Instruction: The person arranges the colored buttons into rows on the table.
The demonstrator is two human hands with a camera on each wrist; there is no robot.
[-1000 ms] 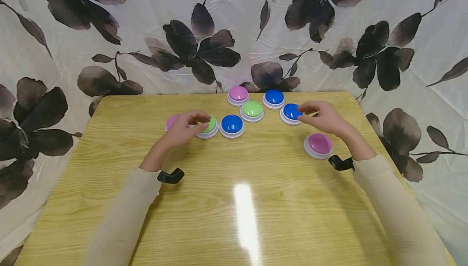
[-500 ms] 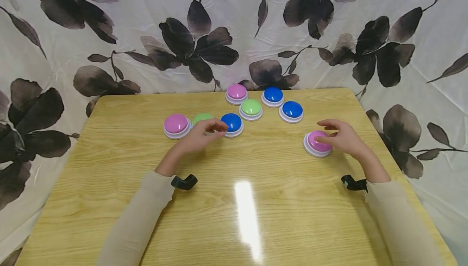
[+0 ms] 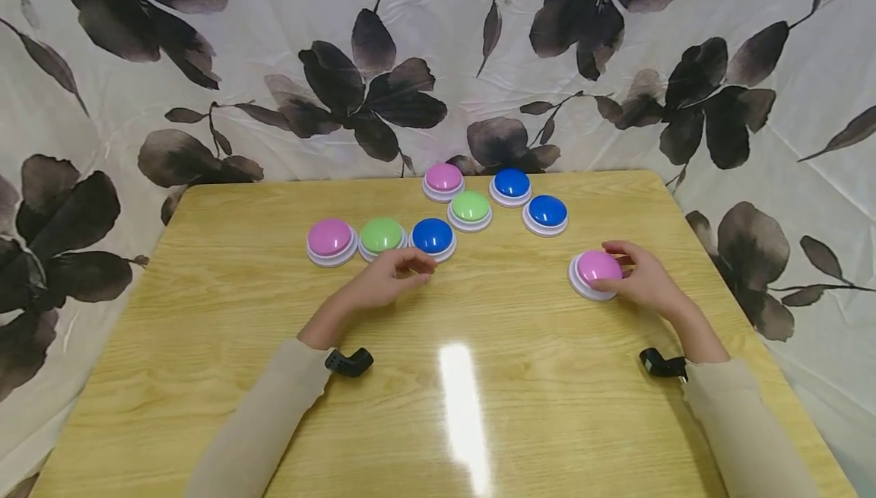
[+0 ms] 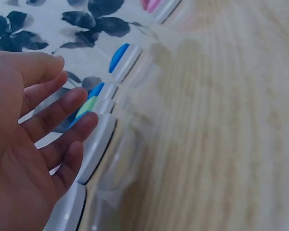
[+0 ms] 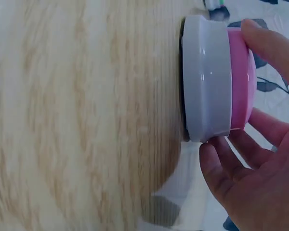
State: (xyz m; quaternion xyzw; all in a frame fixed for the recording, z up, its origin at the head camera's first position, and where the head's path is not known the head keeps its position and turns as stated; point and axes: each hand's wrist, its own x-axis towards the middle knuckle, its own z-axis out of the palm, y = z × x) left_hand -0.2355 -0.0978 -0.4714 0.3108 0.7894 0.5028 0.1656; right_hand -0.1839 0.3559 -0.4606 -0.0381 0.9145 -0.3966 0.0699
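Note:
My right hand [image 3: 649,282] is at a pink dome push button [image 3: 597,264] with a white base, on the right of the table. In the right wrist view, the thumb presses on the pink dome while the other fingers curl around the side of the white base [image 5: 207,79]. My left hand [image 3: 385,282] hovers just in front of a blue push button [image 3: 433,235] and a green push button [image 3: 380,233], overlapping the lower edge of the green one. Its fingers are loosely bent with nothing between them, as the left wrist view also shows.
Left of the green button sits another pink button [image 3: 330,237]. Farther back stand a pink button [image 3: 443,176], a green button [image 3: 470,206] and two blue ones, the nearer blue button [image 3: 547,210] at right. Floral cloth [image 3: 274,26] hangs behind the wooden table [image 3: 534,376].
My right hand has left the nearer right-hand blue button and come down around the pink one. The left hand has moved right and toward me, uncovering the left pink and green buttons.

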